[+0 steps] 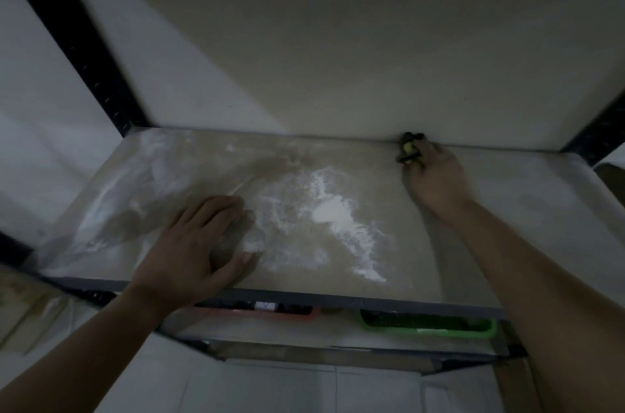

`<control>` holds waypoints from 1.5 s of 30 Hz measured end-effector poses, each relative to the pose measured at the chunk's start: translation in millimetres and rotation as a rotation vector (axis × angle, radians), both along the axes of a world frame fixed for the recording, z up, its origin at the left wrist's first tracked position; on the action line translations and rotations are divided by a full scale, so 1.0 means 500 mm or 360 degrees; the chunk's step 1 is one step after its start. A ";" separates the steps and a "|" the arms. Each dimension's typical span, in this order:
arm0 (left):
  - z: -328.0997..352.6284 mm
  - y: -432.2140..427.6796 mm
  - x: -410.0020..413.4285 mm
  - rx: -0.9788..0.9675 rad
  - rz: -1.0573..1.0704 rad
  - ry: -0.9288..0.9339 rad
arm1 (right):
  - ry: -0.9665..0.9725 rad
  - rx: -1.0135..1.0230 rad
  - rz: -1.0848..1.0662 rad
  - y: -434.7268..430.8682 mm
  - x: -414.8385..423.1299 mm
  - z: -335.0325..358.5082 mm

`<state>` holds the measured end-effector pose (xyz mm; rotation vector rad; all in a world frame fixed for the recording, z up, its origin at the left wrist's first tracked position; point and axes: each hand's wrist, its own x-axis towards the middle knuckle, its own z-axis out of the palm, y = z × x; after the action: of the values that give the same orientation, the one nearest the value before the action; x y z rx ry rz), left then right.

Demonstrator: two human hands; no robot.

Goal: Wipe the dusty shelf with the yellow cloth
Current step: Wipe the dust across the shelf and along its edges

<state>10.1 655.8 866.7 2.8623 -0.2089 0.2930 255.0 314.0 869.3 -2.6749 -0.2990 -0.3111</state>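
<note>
Item, far left: black upright post [77,40] of the rack, beyond my left hand. Item: my left hand [199,243], fingers straight and spread, palm flat on the shelf [507,226] near its front edge, holding nothing. Item, just right of that hand: white dust [331,213], thickest between my two hands, thinner smears trailing off behind the left one. Item, below the front edge: a red tray [270,312] and a green tray [429,328] on the lower level. Item, far right and back: my right hand [436,179], fingers curled round a small black-and-yellow object [409,148] against the rear wall; it is too blurred to name. Item wanting: the yellow cloth, nowhere in view. Step in hand, as I judge it: clearing the shelf before any wiping, since the dust lies unswept. Next move calls for lifting that object off and fetching the cloth, then sweeping through the thick patch without pushing powder over the front edge onto the trays.
</note>
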 end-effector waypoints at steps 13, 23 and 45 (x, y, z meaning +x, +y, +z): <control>0.005 -0.008 -0.001 -0.0002 -0.0001 0.0026 | 0.0023 0.0585 0.0553 0.204 -0.070 0.046; 0.000 0.002 -0.001 0.0020 0.0018 0.0025 | -0.0070 -0.0087 0.0240 0.235 -0.029 0.000; -0.005 0.001 -0.003 0.0018 0.0024 0.0033 | -0.0057 0.0683 0.0506 0.149 -0.055 0.095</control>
<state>8.7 656.2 864.3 2.8776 -0.1854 0.2654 227.5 388.6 917.0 -2.1624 -0.5885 -0.2859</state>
